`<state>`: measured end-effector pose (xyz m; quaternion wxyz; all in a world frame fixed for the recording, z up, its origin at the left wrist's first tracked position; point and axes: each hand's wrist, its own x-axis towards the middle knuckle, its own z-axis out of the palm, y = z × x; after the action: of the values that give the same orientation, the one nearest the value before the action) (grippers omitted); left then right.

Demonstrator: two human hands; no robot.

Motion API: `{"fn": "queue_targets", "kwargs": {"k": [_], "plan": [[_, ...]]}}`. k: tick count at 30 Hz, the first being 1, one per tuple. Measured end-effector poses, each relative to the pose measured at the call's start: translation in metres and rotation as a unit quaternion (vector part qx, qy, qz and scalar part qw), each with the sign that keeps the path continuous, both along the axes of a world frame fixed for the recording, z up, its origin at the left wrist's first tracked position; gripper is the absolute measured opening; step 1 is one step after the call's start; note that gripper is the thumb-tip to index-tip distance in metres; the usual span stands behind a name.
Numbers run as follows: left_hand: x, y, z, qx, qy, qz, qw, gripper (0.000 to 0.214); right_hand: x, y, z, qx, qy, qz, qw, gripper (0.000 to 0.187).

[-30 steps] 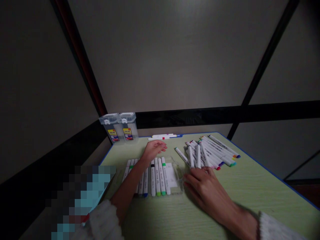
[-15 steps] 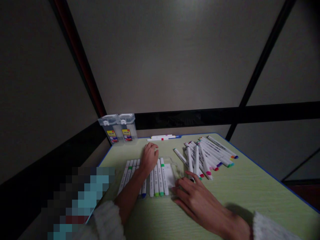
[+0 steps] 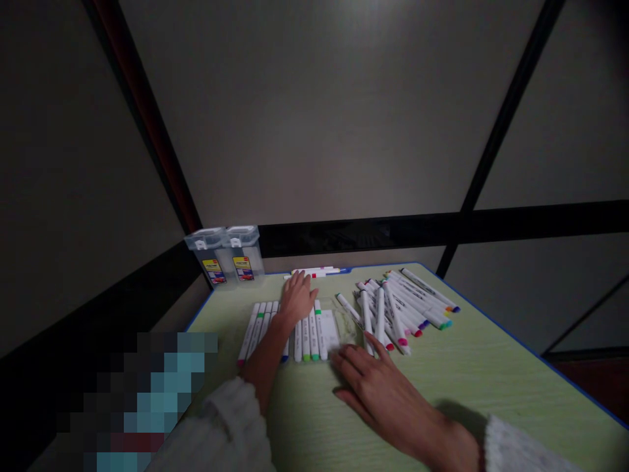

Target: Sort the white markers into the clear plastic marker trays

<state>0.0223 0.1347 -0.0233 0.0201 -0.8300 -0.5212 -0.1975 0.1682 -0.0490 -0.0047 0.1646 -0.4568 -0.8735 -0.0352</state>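
Observation:
Several white markers with coloured caps (image 3: 306,335) lie side by side in a clear, shallow case (image 3: 330,360). My left hand (image 3: 298,298) reaches across this row, fingers stretched toward the far table edge and holding nothing that I can see; my forearm hides the markers in the middle. Just beyond its fingertips lie a few slim white pens (image 3: 322,271). Near the case's front right corner, my right hand (image 3: 371,380) is palm down with its fingers apart. Its index finger is close to the loose pile of markers (image 3: 403,305). Whether it touches the case is unclear.
Two clear lidded boxes (image 3: 243,259) with yellow labels stand at the table's back left corner. The light green table (image 3: 491,380) has a blue edge. Behind it rises a panelled wall (image 3: 324,131). A blurred-out patch (image 3: 162,393) covers the lower left.
The case with its row of markers has slid away from me toward the back of the table. My left hand has stretched farther forward; my right hand stays near the case's corner.

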Motion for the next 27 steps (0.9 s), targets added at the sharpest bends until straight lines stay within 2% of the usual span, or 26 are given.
{"fn": "queue_targets", "kwargs": {"k": [7,15,27], "plan": [[0.006,0.018,-0.001,-0.003,0.053,-0.022,0.998,0.054,-0.001,0.003,-0.003,0.008,0.004,0.001,1.000,0.036],[0.009,0.032,0.008,0.028,0.046,0.054,0.997,0.038,-0.002,0.004,-0.003,0.003,-0.015,-0.004,1.000,0.041],[0.008,0.051,-0.004,-0.066,0.104,0.043,0.991,0.057,-0.001,0.003,-0.001,-0.015,0.000,0.001,1.000,0.043]]}}
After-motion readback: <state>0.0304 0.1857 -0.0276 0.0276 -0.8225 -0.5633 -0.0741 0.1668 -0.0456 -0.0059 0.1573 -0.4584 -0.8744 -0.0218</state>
